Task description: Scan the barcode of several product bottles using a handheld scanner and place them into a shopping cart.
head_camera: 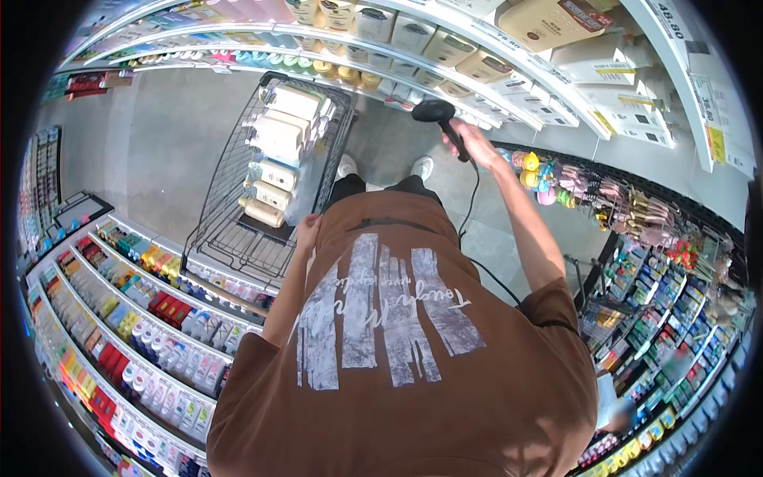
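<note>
A black handheld hair dryer or scanner-like device (438, 116) with a cord is gripped by its handle in my right hand (471, 143), raised near the lower front of the shelves. Its cable hangs down beside my brown T-shirt. My left hand (309, 229) is low by my waist, close to the side of a black wire shopping cart (220, 191); its fingers look curled, and whether they hold anything is unclear. Inside the cart stand several cream pump bottles (274, 174) and, farther forward, white bottles or packs (280, 134).
Shelves of bottles and boxes (453, 47) curve across the front. Racks of bottles (161, 358) line the left. Hanging bath goods (536, 173) and another stocked shelf (650, 322) stand at the right. A blurred person (623, 414) shows at the lower right.
</note>
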### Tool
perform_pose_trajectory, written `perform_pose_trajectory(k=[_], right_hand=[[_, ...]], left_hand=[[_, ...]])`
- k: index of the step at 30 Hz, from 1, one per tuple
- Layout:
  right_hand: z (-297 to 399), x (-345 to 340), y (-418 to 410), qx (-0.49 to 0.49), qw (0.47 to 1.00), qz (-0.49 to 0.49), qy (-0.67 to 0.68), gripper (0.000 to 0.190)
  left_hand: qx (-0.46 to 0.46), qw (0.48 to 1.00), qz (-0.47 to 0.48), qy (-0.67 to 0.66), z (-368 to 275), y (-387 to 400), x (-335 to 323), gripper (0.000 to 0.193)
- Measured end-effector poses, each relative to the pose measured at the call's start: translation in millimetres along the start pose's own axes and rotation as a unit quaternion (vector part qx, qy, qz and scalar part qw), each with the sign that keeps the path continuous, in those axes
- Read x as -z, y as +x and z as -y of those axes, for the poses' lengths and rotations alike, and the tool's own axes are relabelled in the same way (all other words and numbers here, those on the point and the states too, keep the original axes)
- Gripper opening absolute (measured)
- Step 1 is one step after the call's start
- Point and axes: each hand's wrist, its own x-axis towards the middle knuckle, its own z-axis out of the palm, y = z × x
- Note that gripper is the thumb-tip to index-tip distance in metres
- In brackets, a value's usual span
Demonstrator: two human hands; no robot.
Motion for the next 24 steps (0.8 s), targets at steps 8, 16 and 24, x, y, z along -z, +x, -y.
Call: perform_pose_trajectory(k=[8, 16, 24], right_hand=[[86.1, -4.1, -50.7, 0.144, 0.981, -0.128, -0.037, 0.039], [81.0, 6.6, -86.8, 0.188, 0.951, -0.221, -0.109, 0.058], [61.3, 37.4, -92.0, 0.208, 0.968, -0.121, 0.077, 0.043]], left_hand=[[0.016, 0.993, 0.08, -0.091, -105.5, 17.5, 15.8, 0.04], [-0.013, 0.994, 0.105, 0.0, -172.6, 21.9, -4.9, 0.039], [-0.058, 0.983, 0.168, -0.052, -259.6, -18.5, -71.2, 0.041]])
